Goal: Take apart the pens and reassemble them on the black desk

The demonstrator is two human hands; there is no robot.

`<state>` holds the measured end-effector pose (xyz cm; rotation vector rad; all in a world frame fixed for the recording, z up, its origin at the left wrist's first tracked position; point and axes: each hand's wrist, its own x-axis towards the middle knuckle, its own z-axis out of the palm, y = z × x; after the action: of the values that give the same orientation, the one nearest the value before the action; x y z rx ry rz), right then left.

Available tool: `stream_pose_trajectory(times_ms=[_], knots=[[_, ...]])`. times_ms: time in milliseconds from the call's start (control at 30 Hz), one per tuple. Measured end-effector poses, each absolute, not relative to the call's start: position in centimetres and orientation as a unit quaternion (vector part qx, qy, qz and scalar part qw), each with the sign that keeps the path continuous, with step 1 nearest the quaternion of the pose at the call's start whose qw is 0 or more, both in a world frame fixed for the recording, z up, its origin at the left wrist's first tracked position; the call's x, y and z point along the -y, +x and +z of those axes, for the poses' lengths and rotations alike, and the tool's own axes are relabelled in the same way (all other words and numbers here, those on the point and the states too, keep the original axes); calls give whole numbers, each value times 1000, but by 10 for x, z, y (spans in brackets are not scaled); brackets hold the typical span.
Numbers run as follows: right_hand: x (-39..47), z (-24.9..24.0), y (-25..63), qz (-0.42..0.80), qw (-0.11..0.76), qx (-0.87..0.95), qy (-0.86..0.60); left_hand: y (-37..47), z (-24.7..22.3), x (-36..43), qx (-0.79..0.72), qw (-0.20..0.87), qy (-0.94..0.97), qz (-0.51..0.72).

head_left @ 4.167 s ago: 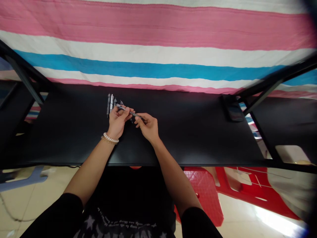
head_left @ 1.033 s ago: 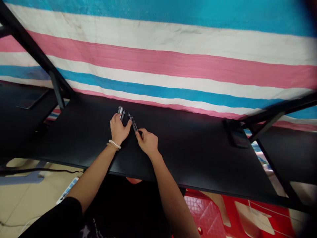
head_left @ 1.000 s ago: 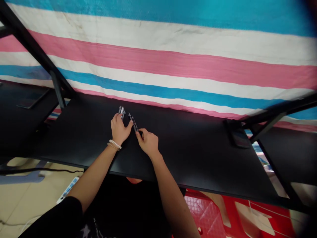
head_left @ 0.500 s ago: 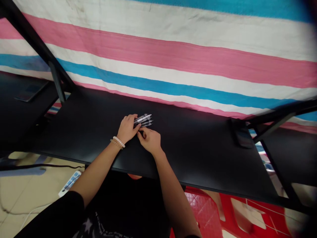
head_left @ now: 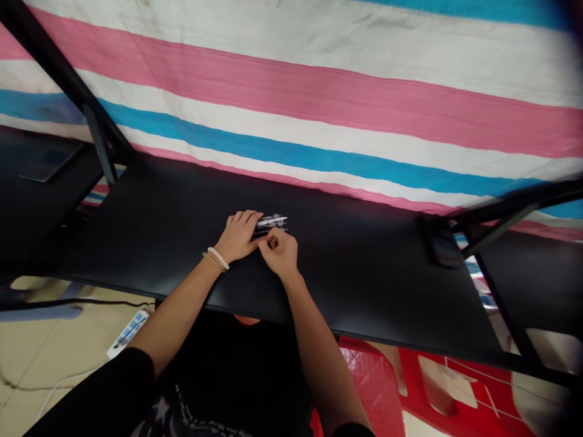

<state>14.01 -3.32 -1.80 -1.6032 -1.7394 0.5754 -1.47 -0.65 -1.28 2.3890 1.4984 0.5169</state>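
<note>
A bundle of several clear and black pens point(head_left: 272, 223) lies on the black table point(head_left: 364, 261), near its middle, with the tips pointing right. My left hand point(head_left: 239, 235) is wrapped over the left end of the bundle and hides that end. Close against the near side of the pens is my right hand point(head_left: 280, 250), its fingers curled and pinched beside my left thumb. Whatever the right fingertips hold, if anything, is too small to make out.
A dark phone point(head_left: 444, 243) rests at the table's right end, by a black metal frame. Behind the table hangs a striped cloth point(head_left: 296, 115). Another dark flat device point(head_left: 52, 162) lies on the left table. Below are a power strip point(head_left: 129, 332) and red stools point(head_left: 373, 385).
My right hand has moved slightly up along the near side of the pens and now covers part of them. The pens sit closer together and a little farther right.
</note>
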Motion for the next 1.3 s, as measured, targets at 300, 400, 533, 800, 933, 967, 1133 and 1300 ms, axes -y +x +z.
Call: stream_pose_trajectory(times_ms=[300, 400, 533, 800, 933, 967, 1133, 1300], knots=[[31, -18, 139, 238, 365, 637, -635, -11, -13, 8, -500, 121, 842, 161], [30, -18, 139, 237, 358, 636, -642, -9, -14, 7, -499, 106, 844, 165], [30, -17, 139, 235, 354, 641, -639, -5, -14, 8, -493, 99, 851, 154], [30, -17, 140, 235, 349, 643, -640, -3, -7, 11, -509, 106, 844, 133], [31, -18, 140, 235, 349, 642, -641, -2, -5, 12, -516, 108, 840, 126], [31, -18, 140, 234, 350, 642, -640, -2, -4, 11, -518, 107, 840, 124], [31, -20, 140, 224, 357, 649, -633, -2, -3, 11, -521, 107, 838, 121], [32, -20, 140, 222, 364, 654, -625, -2, -4, 11, -533, 130, 826, 129]])
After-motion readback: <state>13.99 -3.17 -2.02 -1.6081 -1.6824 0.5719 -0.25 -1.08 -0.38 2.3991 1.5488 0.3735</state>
